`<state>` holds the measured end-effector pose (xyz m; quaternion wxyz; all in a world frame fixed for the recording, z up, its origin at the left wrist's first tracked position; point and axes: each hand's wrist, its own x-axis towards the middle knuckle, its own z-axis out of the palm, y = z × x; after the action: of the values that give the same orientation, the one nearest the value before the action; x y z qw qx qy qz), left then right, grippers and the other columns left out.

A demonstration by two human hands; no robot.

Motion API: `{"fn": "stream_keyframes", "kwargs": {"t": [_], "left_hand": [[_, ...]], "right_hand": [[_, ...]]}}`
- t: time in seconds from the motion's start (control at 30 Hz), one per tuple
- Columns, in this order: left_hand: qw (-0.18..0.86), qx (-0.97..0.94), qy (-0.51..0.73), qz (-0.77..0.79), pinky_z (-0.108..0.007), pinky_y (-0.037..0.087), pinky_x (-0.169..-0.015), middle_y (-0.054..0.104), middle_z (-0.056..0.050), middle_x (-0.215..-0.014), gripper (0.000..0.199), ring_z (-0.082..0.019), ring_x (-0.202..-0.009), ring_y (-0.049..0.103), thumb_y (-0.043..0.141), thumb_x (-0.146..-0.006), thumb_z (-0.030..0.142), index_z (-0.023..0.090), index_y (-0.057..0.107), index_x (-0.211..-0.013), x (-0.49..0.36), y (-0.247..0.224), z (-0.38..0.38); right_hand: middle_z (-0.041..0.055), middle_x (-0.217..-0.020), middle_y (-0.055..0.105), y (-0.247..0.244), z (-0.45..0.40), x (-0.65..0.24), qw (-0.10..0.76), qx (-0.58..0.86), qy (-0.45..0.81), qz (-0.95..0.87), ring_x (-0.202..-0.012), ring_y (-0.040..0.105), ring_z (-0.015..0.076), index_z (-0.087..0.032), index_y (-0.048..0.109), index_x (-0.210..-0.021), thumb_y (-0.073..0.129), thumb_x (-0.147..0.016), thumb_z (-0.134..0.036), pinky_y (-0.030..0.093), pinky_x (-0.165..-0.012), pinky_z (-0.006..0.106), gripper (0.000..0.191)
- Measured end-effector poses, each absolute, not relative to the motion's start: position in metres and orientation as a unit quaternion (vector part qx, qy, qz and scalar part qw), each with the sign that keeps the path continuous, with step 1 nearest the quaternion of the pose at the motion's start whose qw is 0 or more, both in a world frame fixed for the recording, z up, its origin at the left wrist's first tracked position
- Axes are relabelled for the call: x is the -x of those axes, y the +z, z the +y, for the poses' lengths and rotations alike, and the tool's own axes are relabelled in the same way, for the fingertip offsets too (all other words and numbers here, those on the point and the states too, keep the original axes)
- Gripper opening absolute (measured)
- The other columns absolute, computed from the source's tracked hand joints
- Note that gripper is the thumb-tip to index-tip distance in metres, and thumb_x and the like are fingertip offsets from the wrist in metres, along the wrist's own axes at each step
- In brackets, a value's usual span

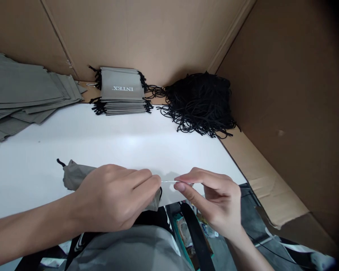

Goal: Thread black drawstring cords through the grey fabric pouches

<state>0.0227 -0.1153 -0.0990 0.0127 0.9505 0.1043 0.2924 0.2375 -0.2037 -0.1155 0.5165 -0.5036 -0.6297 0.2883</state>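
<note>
My left hand (118,195) is closed, back of the hand up, over a small grey fabric pouch (77,174). A short black cord sticks out of the pouch's left end, and a bit of black cord shows by its right end. Between my two hands runs a thin silvery wire (167,181). One end of it goes into my left fingers, which hide how it is gripped. With thumb and forefinger, my right hand (211,195) pinches the other end. Whether the wire passes into the pouch cannot be seen.
Along the back of the white table (124,139) lie a pile of grey fabric pieces (25,86), a stack of grey INTEX pouches (122,82) with black cords, and a heap of black cords (200,101). Cardboard walls (285,94) stand behind and at right.
</note>
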Motion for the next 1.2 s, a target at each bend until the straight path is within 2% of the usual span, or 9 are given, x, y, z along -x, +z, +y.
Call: {"fn": "stream_keyframes", "kwargs": {"t": [0.2,0.37,0.53,0.67,0.8,0.87,0.93,1.03,1.2], "left_hand": [[0.014,-0.952,0.290,0.097,-0.031,0.030,-0.042,0.054,0.001,-0.062,0.024,-0.013,-0.049,0.045,0.040,-0.091,0.005,0.017,0.056,-0.078,-0.020,-0.093,-0.117],[0.011,-0.955,0.277,0.104,-0.031,0.026,-0.042,0.047,0.003,-0.059,0.025,-0.013,-0.046,0.037,0.039,-0.092,0.008,0.018,0.056,-0.078,-0.020,-0.090,-0.120],[0.010,-0.957,0.273,0.099,-0.031,0.027,-0.041,0.046,0.003,-0.057,0.029,-0.014,-0.046,0.035,0.038,-0.094,0.007,0.018,0.056,-0.074,-0.021,-0.084,-0.122],[0.006,-0.953,0.283,0.104,-0.032,0.027,-0.042,0.046,0.003,-0.059,0.026,-0.015,-0.047,0.036,0.038,-0.095,0.009,0.017,0.058,-0.079,-0.020,-0.087,-0.122],[-0.011,-0.961,0.256,0.108,-0.031,0.029,-0.041,0.048,0.003,-0.058,0.027,-0.015,-0.045,0.038,0.038,-0.094,0.007,0.017,0.060,-0.082,-0.018,-0.090,-0.120],[-0.013,-0.959,0.262,0.112,-0.031,0.030,-0.042,0.053,0.002,-0.060,0.027,-0.015,-0.046,0.043,0.038,-0.093,0.006,0.017,0.060,-0.081,-0.017,-0.090,-0.119],[-0.007,-0.955,0.272,0.118,-0.031,0.031,-0.043,0.058,0.001,-0.063,0.026,-0.014,-0.049,0.048,0.039,-0.092,0.006,0.017,0.059,-0.080,-0.017,-0.090,-0.118],[0.006,-0.952,0.276,0.129,-0.030,0.031,-0.045,0.059,0.002,-0.063,0.021,-0.012,-0.050,0.050,0.044,-0.094,0.008,0.017,0.060,-0.083,-0.017,-0.089,-0.118],[0.026,-0.952,0.260,0.162,-0.029,0.033,-0.048,0.058,0.003,-0.063,0.020,-0.013,-0.052,0.051,0.047,-0.099,0.018,0.018,0.064,-0.088,-0.019,-0.090,-0.119]], "right_hand": [[-0.0007,-0.079,0.075,-0.114,-0.199,-0.234,0.536,0.468,0.311,-0.630,-0.063,0.061,0.0108,-0.024,0.076,-0.092,0.071,-0.083,-0.003,0.047,-0.056,0.026,0.023],[-0.0003,-0.078,0.075,-0.114,-0.197,-0.231,0.539,0.446,0.335,-0.631,-0.060,0.059,0.0100,-0.023,0.075,-0.091,0.072,-0.083,-0.003,0.045,-0.054,0.025,0.021],[0.0010,-0.075,0.074,-0.112,-0.196,-0.226,0.540,0.438,0.350,-0.627,-0.059,0.058,0.0106,-0.021,0.076,-0.089,0.072,-0.083,-0.005,0.045,-0.053,0.026,0.017],[0.0012,-0.073,0.074,-0.110,-0.195,-0.224,0.524,0.442,0.362,-0.632,-0.059,0.060,0.0108,-0.021,0.076,-0.088,0.072,-0.084,-0.008,0.047,-0.054,0.025,0.014],[0.0013,-0.081,0.077,-0.114,-0.196,-0.226,0.512,0.464,0.381,-0.614,-0.067,0.068,0.0131,-0.023,0.077,-0.095,0.077,-0.080,-0.010,0.055,-0.061,0.026,0.020],[0.0016,-0.088,0.078,-0.118,-0.198,-0.228,0.509,0.473,0.401,-0.598,-0.075,0.071,0.0159,-0.025,0.076,-0.103,0.081,-0.078,-0.013,0.058,-0.069,0.029,0.029],[0.0015,-0.091,0.077,-0.120,-0.199,-0.229,0.511,0.475,0.405,-0.590,-0.079,0.072,0.0173,-0.027,0.075,-0.106,0.079,-0.080,-0.014,0.059,-0.072,0.032,0.029],[0.0011,-0.086,0.076,-0.121,-0.200,-0.228,0.524,0.475,0.359,-0.609,-0.074,0.070,0.0153,-0.025,0.076,-0.097,0.071,-0.087,-0.011,0.055,-0.066,0.029,0.018],[-0.0002,-0.073,0.070,-0.122,-0.203,-0.228,0.539,0.487,0.299,-0.619,-0.062,0.059,0.0126,-0.022,0.072,-0.085,0.065,-0.089,-0.011,0.046,-0.057,0.028,0.014]]}}
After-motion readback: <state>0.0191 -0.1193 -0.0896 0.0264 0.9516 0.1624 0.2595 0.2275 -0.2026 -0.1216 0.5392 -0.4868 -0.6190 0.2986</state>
